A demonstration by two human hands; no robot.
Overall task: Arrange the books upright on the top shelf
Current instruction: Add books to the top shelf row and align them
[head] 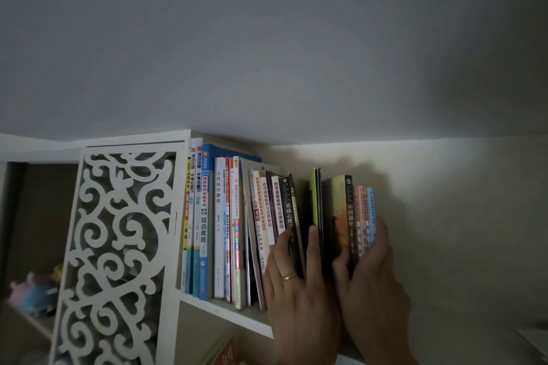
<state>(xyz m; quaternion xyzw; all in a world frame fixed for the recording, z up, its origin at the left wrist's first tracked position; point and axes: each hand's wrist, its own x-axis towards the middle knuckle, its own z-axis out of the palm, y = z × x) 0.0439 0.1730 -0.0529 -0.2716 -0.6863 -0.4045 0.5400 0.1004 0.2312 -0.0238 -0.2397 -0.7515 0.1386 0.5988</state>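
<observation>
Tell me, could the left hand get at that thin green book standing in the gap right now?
Probably yes. The left hand already rests on the dark books beside the gap, one finger reaching up next to the green book, and nothing blocks it.

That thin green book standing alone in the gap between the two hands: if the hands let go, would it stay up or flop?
The thin green book would probably tip; it looks slim, with open gaps on both sides. It likely bends easily and weighs little. The left hand has fingers against its lower part, perhaps steadying it.
</observation>
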